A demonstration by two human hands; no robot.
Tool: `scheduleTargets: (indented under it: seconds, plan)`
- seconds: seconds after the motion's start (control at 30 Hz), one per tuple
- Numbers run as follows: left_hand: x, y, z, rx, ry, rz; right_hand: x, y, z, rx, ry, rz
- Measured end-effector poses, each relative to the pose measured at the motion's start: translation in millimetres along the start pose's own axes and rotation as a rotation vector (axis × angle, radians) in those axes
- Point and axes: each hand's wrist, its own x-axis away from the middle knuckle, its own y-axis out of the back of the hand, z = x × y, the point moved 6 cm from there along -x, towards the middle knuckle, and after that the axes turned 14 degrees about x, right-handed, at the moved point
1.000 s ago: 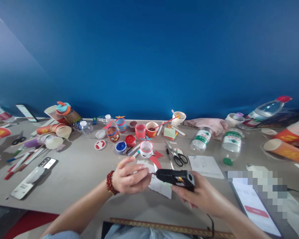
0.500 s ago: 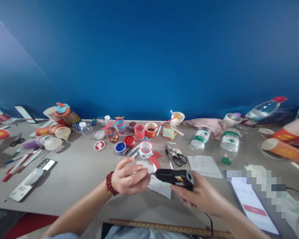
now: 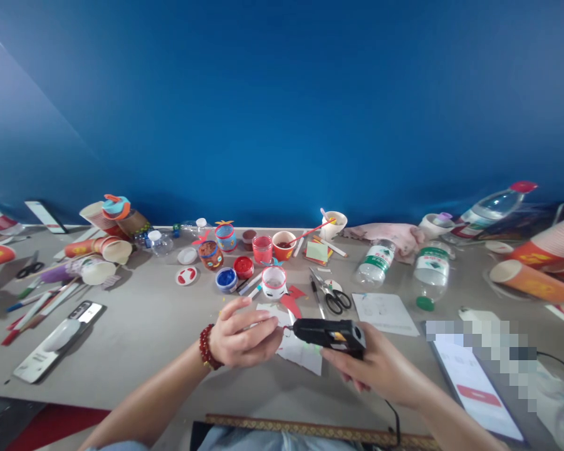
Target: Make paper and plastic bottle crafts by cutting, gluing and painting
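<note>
My right hand (image 3: 380,363) is wrapped round a black glue gun (image 3: 326,332), its nozzle pointing left. My left hand (image 3: 247,332), with a red bead bracelet (image 3: 207,346) on the wrist, is closed in a pinch right at the nozzle tip. A small dark reddish bit shows at its fingertips, too small to name. Below the hands lies a white paper sheet (image 3: 305,357) with drawn marks. Just beyond stands a small white cup with a red rim (image 3: 274,285), beside red paper cutouts (image 3: 290,305).
Open blue paint (image 3: 226,280) and red paint (image 3: 243,267) pots stand beyond my left hand. Black-handled scissors (image 3: 337,300) lie right of the cutouts. Bottles (image 3: 376,263) stand farther right, near a tablet (image 3: 474,382). A phone (image 3: 59,341) lies at left. The gun's cord (image 3: 395,416) hangs over the front edge.
Both hands and the glue gun keep almost the same pose. The view has shifted very slightly, so the table items appear a little farther left.
</note>
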Motion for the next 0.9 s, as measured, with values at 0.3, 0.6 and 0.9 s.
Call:
scheduleTargets:
  seconds: [0.3, 0.6, 0.9]
  plan:
    - [-3.9, -0.9, -1.3, -0.006, 0.0, 0.013, -3.0, -4.4, -7.5, -0.084, -0.017, 0.005]
    - [-9.1, -0.5, -2.8, 0.023, -0.005, 0.003, -9.2, -11.2, -25.2, -0.174, -0.05, 0.045]
    - [-4.0, 0.6, -4.1, -0.017, 0.022, -0.032, -15.6, -10.4, -15.5, -0.439, 0.054, -0.128]
